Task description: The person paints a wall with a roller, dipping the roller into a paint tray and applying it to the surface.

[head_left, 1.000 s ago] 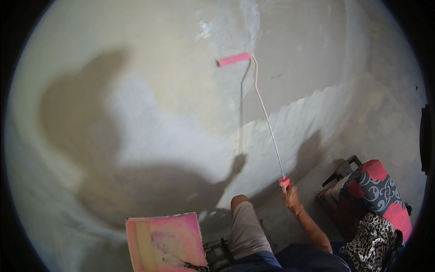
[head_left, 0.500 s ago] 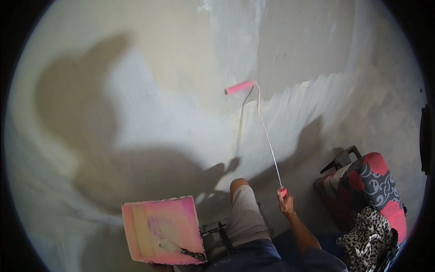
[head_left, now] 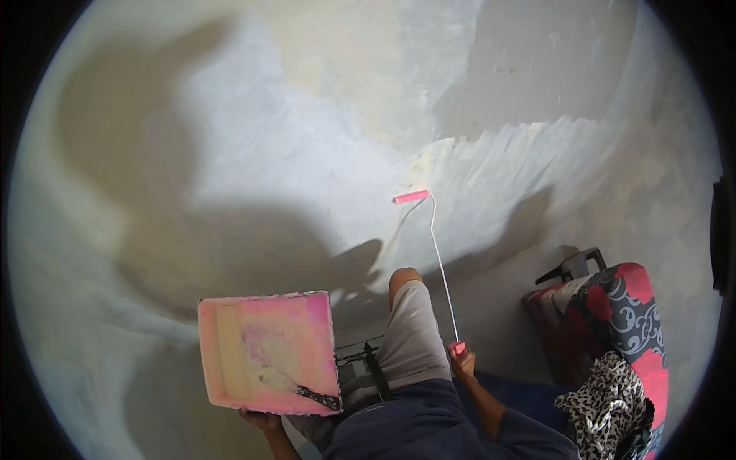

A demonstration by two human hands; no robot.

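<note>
Right now, your right hand (head_left: 463, 366) is wrapped around the pink handle (head_left: 459, 348) of the paint roller (head_left: 412, 197). Its long, thin rod (head_left: 442, 268) goes up and bends near the top, and the pink roller part lies almost flat across, up by the wall (head_left: 360, 165). You can't quite tell from here if it presses on the wall. Your left hand (head_left: 261, 419) holds the paint tray (head_left: 224, 353) by its bottom edge, with most of the fingers hidden under it. The tray is pink and orange, and it is over on your left side, beside your leg (head_left: 415, 330). A messy tool with a dark handle (head_left: 319, 398) lies in it, down in the right corner. On your right, well apart from your hand, sits a soft thing with red and gray swirls (head_left: 640, 307). A spotted cloth (head_left: 606, 402) is bunched up against it, near the bottom.
</note>
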